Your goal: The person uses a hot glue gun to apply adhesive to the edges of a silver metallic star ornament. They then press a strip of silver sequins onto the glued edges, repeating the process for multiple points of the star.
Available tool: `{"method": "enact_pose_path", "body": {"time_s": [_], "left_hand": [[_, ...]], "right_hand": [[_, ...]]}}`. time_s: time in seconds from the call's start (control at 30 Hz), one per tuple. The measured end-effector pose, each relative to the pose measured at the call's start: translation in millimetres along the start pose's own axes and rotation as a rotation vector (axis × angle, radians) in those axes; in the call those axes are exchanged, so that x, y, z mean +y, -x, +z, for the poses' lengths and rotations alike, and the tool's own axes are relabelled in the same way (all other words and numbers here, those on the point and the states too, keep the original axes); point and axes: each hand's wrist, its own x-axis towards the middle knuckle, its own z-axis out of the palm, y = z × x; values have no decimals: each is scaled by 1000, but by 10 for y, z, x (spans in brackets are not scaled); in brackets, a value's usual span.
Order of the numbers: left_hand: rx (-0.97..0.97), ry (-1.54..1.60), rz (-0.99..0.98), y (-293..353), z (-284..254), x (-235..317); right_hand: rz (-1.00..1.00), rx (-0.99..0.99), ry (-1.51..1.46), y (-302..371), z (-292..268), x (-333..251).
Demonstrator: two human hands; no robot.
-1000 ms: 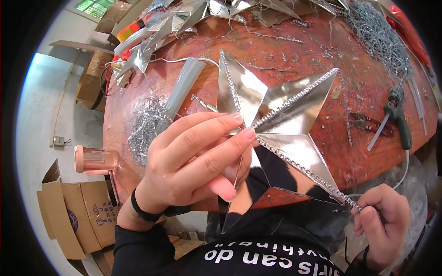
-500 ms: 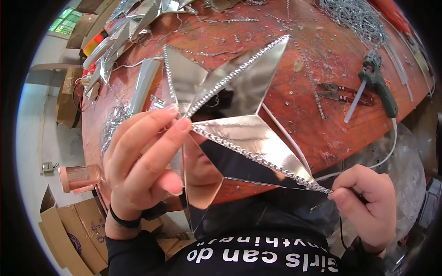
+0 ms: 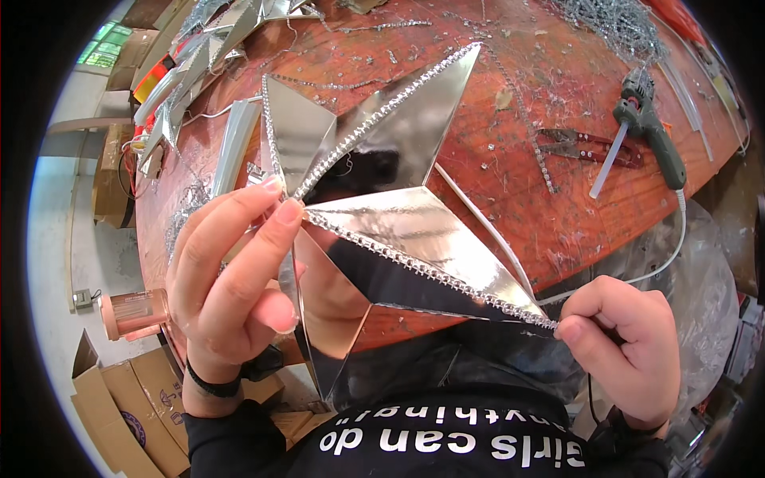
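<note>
From my remote seat, on the head view, I've got the five-pointed star of shiny, mirror-like silver sheet (image 3: 434,227) right in the middle, held up over the worn red wooden counter (image 3: 550,239). Here's the left hand (image 3: 227,275): its fingers are pinched together at the star's centre, where the sparkling strips meet, the other fingers curling beneath. And over at lower right, the right hand (image 3: 629,346) has thumb and bent forefinger squeezed tight on the end of a glittering silver rhinestone chain (image 3: 414,266). That chain runs taut along the ridge of the lower-right point, reaching just past its tip; whether those fingers touch the star too, I can't tell. Two more strips trim the upper points, one each.

Around them, I see a dark green glue gun (image 3: 663,147) lying at right with a translucent stick in it, just beside small metal snips with dark red handles (image 3: 590,149). A tangled heap of silver chain (image 3: 613,28) sits beyond, at the far right. To the left, a bundle of clear glue sticks (image 3: 237,143) lies near the left hand, more silver stars (image 3: 209,56) pile up at far left, and a clear jar with a pink lid (image 3: 135,313) shows at the left edge.
</note>
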Motion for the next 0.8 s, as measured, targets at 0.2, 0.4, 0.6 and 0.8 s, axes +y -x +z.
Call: {"method": "enact_pose_path", "body": {"time_s": [0.2,0.4,0.6,0.8], "left_hand": [[-4,-10,-2,-1,6,2],[64,-94,40,9,72,-36],[83,-78,42,5,98,-32],[30,8,-4,32,40,-35]], "right_hand": [[-23,3,-5,-22,22,32],[-80,29,36,-46,56,82],[-457,355,408,-146,121,73],[-694,381,680,-168,155,-76]]}}
